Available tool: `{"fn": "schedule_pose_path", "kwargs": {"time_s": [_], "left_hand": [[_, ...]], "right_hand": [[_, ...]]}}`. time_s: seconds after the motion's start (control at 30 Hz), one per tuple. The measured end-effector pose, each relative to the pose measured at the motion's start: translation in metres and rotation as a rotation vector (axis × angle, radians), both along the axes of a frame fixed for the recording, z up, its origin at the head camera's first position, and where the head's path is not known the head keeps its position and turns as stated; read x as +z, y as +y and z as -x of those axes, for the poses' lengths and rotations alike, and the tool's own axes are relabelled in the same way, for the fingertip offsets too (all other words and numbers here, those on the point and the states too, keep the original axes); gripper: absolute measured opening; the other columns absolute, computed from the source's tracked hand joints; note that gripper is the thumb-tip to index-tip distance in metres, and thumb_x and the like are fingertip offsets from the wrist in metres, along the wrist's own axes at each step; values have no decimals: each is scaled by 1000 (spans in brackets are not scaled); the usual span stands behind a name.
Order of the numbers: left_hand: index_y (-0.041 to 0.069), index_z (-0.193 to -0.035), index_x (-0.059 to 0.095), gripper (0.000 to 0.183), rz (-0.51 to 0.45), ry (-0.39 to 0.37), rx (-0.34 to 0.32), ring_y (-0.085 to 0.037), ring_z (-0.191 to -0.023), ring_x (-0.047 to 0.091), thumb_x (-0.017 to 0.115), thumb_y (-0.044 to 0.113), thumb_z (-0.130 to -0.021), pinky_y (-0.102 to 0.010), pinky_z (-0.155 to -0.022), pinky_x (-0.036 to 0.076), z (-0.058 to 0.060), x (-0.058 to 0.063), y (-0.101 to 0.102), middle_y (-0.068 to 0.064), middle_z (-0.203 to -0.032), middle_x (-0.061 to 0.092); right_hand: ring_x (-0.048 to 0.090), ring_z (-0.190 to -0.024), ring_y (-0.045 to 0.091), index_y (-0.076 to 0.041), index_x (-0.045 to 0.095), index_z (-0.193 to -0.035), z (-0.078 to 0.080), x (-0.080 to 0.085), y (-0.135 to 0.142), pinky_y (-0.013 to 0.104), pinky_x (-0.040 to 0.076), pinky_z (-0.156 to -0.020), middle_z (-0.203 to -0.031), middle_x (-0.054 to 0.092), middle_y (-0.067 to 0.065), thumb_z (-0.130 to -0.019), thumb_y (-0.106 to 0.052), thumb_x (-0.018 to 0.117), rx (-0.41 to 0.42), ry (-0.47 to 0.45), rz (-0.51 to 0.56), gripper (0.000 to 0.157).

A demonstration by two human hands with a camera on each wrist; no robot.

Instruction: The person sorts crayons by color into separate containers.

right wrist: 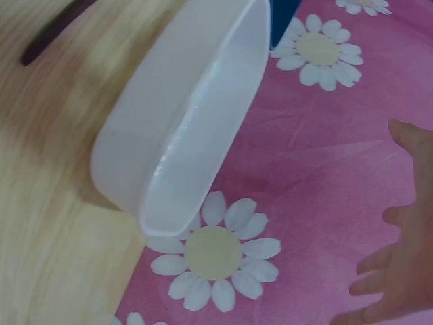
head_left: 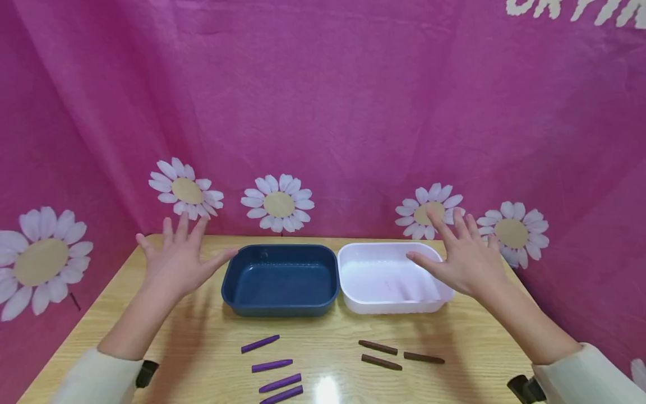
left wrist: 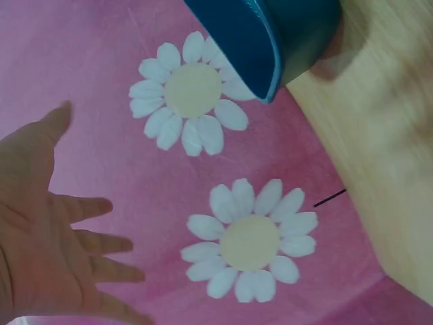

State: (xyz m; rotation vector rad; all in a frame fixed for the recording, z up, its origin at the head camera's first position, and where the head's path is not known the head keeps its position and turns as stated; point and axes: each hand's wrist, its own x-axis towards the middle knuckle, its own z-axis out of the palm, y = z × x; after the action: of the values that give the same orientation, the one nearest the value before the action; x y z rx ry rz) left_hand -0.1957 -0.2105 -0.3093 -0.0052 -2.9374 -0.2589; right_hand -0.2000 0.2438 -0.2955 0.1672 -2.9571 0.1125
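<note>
My left hand [head_left: 176, 264], fingers spread and holding nothing, hovers just left of a dark blue tray [head_left: 280, 310]. In the head view its thumb tip overlaps the tray's left rim. On the other side, my right hand [head_left: 466, 261] is raised with spread fingers at the right end of a white tray [head_left: 393, 307], its thumb overlapping the inside in this view. Both trays stand side by side with nothing in them. Several purple crayons [head_left: 272, 365] lie in front of the blue tray. Three brown crayons [head_left: 381, 362] lie before the white one.
The trays stand toward the back of a light wooden table [head_left: 323, 342]. A pink cloth [head_left: 323, 112] with white daisies [head_left: 278, 204] hangs behind the table and along its sides. Both sleeves [head_left: 101, 376] are pale, and a dark strap shows at each wrist.
</note>
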Motion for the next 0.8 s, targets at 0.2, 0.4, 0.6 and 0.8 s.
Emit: {"fn": "schedule_pose_path", "kwargs": {"time_s": [0.2, 0.4, 0.6, 0.8], "left_hand": [[-1, -138, 39, 88, -122, 40, -42, -49, -125, 36, 54, 65, -82, -69, -96, 29, -4, -6, -16, -29, -137, 40], [-3, -135, 43, 77, -284, 19, -62, -47, -118, 44, 58, 55, -86, -60, -93, 39, -3, -13, -28, -28, -134, 45], [-2, -131, 48, 67, -403, -35, -80, -43, -105, 57, 63, 45, -86, -50, -84, 50, 1, -32, -37, -26, -125, 53], [0, -130, 48, 64, -505, -120, -89, -40, -104, 58, 64, 43, -85, -45, -81, 53, 4, -50, -38, -25, -126, 54]], "right_hand": [[46, -120, 45, -12, 43, -139, -2, -11, 7, 64, 40, -85, -133, 49, 25, -81, -71, 48, 76, 69, 3, 82], [64, -89, 31, -7, 62, -120, -2, -24, 16, 49, 49, -74, -112, 66, 17, -83, -53, 62, 194, 95, 90, 59], [62, -80, 19, -12, 69, -102, -7, -41, 20, 36, 50, -68, -94, 70, 2, -80, -35, 72, 331, 24, 158, 32], [61, -77, 14, -14, 70, -95, -14, -57, 22, 26, 49, -64, -89, 69, -5, -78, -28, 74, 440, -64, 196, 22]]}}
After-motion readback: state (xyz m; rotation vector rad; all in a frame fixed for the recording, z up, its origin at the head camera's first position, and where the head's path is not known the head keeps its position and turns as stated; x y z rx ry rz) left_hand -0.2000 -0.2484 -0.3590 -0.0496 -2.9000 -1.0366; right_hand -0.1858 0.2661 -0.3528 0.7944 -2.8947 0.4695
